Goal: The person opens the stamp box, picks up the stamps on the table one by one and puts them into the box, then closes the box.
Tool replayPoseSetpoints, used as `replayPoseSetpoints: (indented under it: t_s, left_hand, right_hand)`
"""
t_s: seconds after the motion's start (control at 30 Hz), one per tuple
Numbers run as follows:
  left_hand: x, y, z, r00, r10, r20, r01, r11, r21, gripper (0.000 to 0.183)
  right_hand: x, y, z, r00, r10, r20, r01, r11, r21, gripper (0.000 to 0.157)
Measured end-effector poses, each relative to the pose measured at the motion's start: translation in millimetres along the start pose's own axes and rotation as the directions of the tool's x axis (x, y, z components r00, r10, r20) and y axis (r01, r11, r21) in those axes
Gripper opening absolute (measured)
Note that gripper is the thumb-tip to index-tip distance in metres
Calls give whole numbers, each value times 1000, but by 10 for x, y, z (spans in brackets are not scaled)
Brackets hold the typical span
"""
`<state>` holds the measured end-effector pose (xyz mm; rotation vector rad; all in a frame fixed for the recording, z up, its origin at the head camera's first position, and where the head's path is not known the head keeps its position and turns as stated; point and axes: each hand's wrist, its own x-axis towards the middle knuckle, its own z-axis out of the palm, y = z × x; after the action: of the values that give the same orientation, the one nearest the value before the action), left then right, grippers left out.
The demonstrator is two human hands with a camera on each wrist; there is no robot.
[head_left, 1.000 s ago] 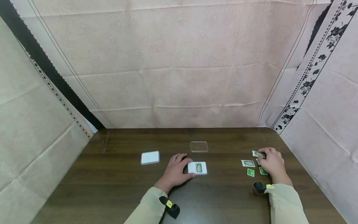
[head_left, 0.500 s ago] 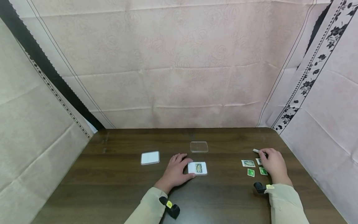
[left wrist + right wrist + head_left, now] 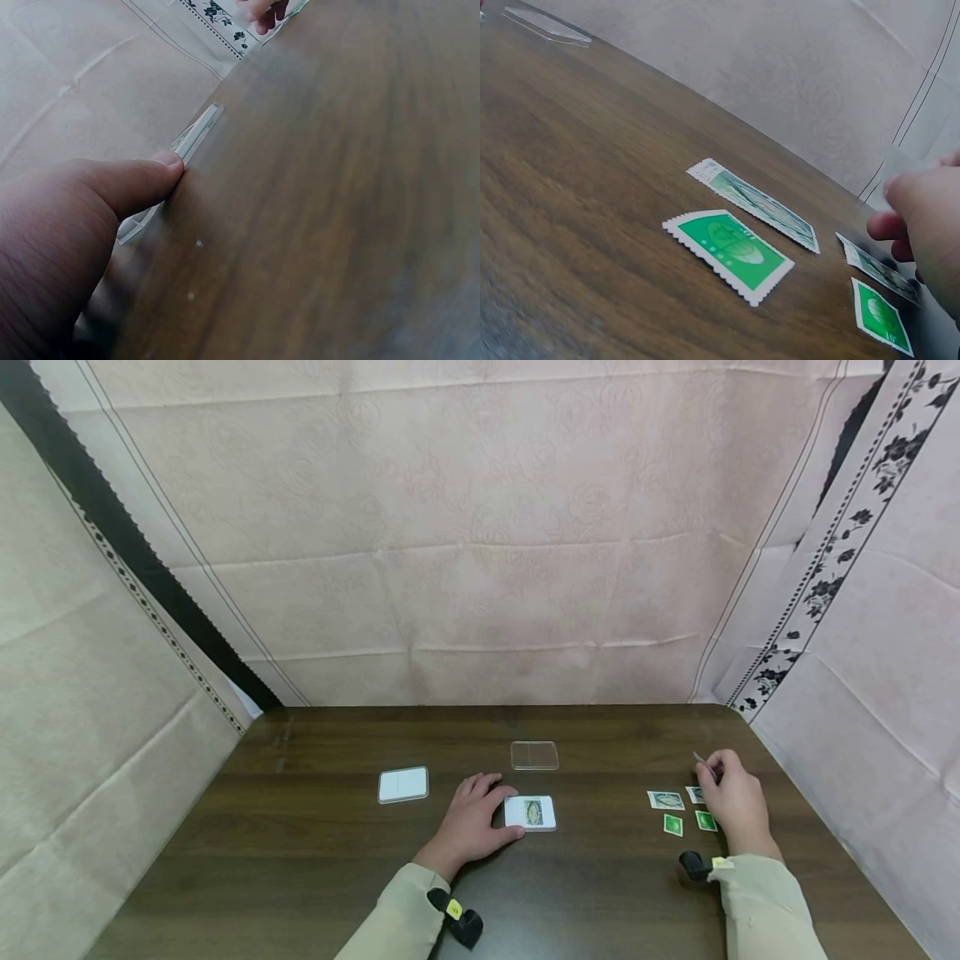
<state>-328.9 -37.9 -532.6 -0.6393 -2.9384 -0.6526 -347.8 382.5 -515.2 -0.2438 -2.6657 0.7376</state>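
My left hand rests on the table, thumb and forefinger spread around the left part of a clear plastic case with a white insert. A green-toned stamp lies on that insert. In the left wrist view the thumb presses the case's edge. Far right, my right hand pinches a stamp, tilted up edge-on above the table. Below that hand lie two oblong pictorial stamps and two smaller green stamps with perforated edges.
A second case with a white insert lies to the left. An empty clear lid lies behind the stamped case. Pale cloth walls stand behind and beside the brown table.
My right hand has picked the back stamp up off the table and turned it edge-on, drawing it slightly rightward. The left hand and its case have stayed in place.
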Motion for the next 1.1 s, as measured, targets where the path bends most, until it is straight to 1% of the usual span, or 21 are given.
replayPoseSetpoints:
  t_s: [0.1, 0.17, 0.27, 0.33, 0.43, 0.5, 0.57, 0.7, 0.73, 0.8, 0.87, 0.97, 1.03, 1.1]
  left_hand:
    - [-4, 2, 1, 1000, 8, -5, -8, 1000, 0, 58]
    - [-6, 5, 1, 1000, 11, -6, -11, 1000, -1, 58]
    - [-9, 10, 1, 1000, 16, -7, -16, 1000, -1, 58]
    - [-10, 15, 3, 1000, 17, -7, -17, 1000, -1, 59]
    - [-12, 18, 9, 1000, 19, -8, -19, 1000, -1, 60]
    - [-13, 15, 15, 1000, 20, -11, -20, 1000, -1, 60]
    - [-14, 9, 18, 1000, 20, -14, -20, 1000, -2, 59]
    - [-18, 2, 16, 1000, 14, -21, -14, 1000, 2, 59]
    - [-20, 2, 14, 1000, 13, -20, -13, 1000, 3, 59]
    - [-21, 2, 11, 1000, 13, -19, -13, 1000, 5, 59]
    - [-20, 3, 9, 1000, 14, -18, -14, 1000, 4, 59]
    - [-12, 0, 9, 1000, 12, -21, -12, 1000, 4, 59]
    - [-7, -4, 10, 1000, 10, -23, -10, 1000, 0, 60]
    - [-5, -11, 15, 1000, 8, -23, -8, 1000, -1, 60]
  right_hand:
    - [-14, -8, -1, 1000, -6, -28, 7, 1000, 28, 19]
    - [-15, -7, 9, 998, -5, -62, 9, 998, 59, 16]
    - [-8, -2, 28, 995, 26, -92, -15, 993, 115, 14]
    - [-9, -10, 35, 994, 56, -91, -41, 987, 156, 16]
    - [-23, -45, 42, 993, 79, -86, -60, 976, 210, 22]
    - [-35, -83, 53, 990, 89, -107, -61, 969, 240, 25]
    - [-41, -120, 80, 985, 99, -140, -60, 964, 260, 26]
    - [-52, -209, 151, 965, 136, -224, -63, 950, 304, 22]
    - [-57, -235, 170, 960, 146, -239, -64, 944, 324, 20]
    - [-69, -294, 203, 954, 163, -250, -56, 920, 388, 19]
    - [-83, -353, 229, 955, 175, -239, -52, 893, 447, 23]
    - [-97, -427, 270, 965, 167, -201, -41, 855, 517, 33]
    - [-107, -464, 298, 971, 153, -182, -34, 846, 532, 37]
    - [-125, -495, 331, 976, 135, -173, -19, 836, 548, 38]
